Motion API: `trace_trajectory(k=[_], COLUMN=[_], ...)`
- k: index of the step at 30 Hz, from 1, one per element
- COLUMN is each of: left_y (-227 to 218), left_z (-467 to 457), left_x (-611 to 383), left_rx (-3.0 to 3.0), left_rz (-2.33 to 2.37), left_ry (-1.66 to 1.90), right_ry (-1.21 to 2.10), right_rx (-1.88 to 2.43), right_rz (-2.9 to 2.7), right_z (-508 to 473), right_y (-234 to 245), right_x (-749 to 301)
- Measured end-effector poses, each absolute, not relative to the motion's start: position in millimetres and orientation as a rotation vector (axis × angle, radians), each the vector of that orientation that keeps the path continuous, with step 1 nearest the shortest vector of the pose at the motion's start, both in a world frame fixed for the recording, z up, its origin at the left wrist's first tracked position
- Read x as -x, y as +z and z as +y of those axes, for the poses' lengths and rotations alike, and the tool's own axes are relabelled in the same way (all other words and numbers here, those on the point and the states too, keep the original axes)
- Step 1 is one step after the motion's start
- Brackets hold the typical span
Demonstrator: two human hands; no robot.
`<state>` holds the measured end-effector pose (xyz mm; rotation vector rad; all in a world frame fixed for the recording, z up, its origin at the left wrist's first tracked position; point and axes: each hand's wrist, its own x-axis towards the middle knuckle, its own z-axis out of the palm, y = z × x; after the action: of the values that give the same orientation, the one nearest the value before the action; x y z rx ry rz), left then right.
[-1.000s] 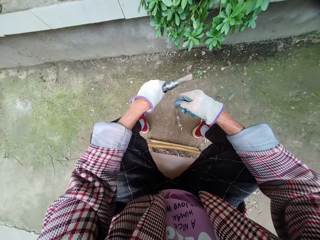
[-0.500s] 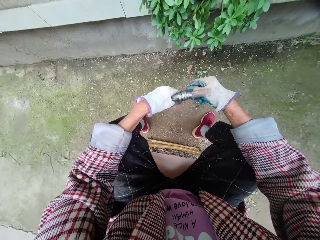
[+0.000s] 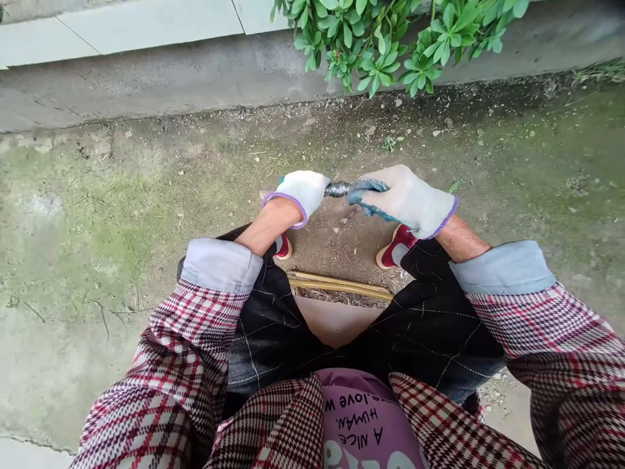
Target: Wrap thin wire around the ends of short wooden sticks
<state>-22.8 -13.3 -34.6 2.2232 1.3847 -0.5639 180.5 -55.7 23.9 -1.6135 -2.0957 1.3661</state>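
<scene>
My left hand, in a white knit glove with purple trim, is wrapped around a stick wound with shiny metal wire. A pale blunt end, seemingly of the same stick, pokes out on the far side of this hand. At the right end of the winding is my right hand, in a matching glove with blue-grey coated fingers. Its fingers are curled closed against the winding and hide that end. Both hands are held above the ground in front of my knees.
Below me, yellowish strips lie across between my legs, beside a pale board. My red shoes rest on mossy ground. A low concrete wall runs along the far side, with a leafy shrub hanging over it.
The flat stick end seen across my right hand is out of sight there, and a pale end shows beyond my left hand. My right hand has shifted slightly left and down, its fingers turned over.
</scene>
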Motion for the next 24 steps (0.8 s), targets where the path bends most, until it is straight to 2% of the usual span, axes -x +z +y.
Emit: trace_trajectory(k=[6,10,14,17,24], left_y=[-34,-18,-5,-4,-18], left_z=[-24,-22,-15,-10,-12], left_x=[13,11,16,22,23], left_rx=[-2.337,-2.205,-2.164,-2.200,-2.224], left_rz=[1.182,1.092,1.210,1.301,1.498], left_ry=[-0.545,-0.309,-0.135,-0.192,-0.343], right_ry=[1.236,1.291,1.513,1.568,1.472], right_rx=[1.747,1.744,1.753,1.781,1.812], right_rz=[-1.899,-1.738,-1.620,-1.610,-1.927], right_z=[-34,-25,-30,-38,-53], right_y=[7,-7,-13,-16,-7], right_x=[-207,-209,-194,-180,-164])
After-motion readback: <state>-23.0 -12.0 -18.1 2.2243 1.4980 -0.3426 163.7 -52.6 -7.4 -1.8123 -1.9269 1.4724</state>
